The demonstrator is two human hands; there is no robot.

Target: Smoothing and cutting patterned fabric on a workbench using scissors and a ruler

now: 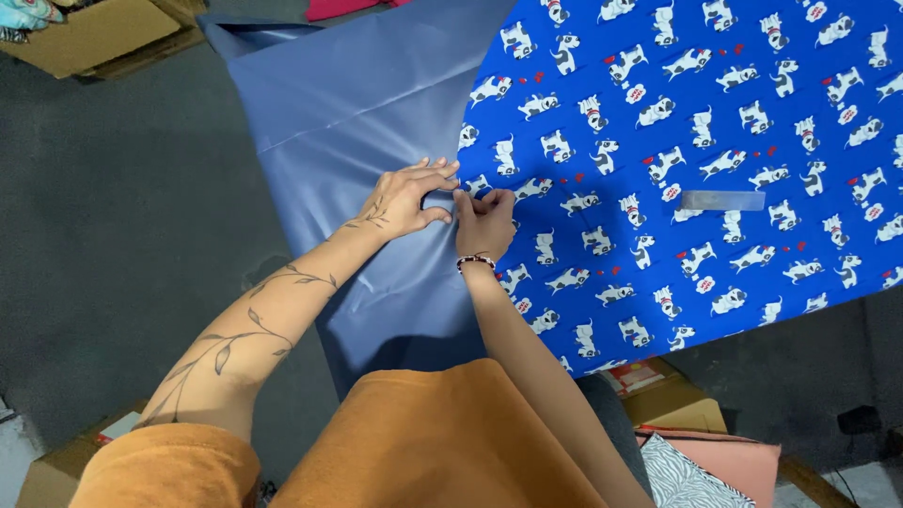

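At glossy slate fabric (pixel 348 103), pinching fingers (pixel 442 193)

I count two hands at work, my left hand (pixel 403 199) and my right hand (pixel 484 224), both pinching at one spot where two fabrics meet. Two cloths lie spread: one plain blue sheet (pixel 348 103) and one dog-print cloth (pixel 677 122). One clear ruler (pixel 722 200) rests on the print. One bracelet (pixel 475 262) is on my right wrist. I see three cardboard boxes: one box (pixel 89 36) at the top left, one low box (pixel 56 466) at the bottom left, one small box (pixel 673 404) at the bottom right. One zebra-print piece (pixel 682 482) and one pink piece (pixel 743 458) lie beside it. The printed dogs are too many to count.
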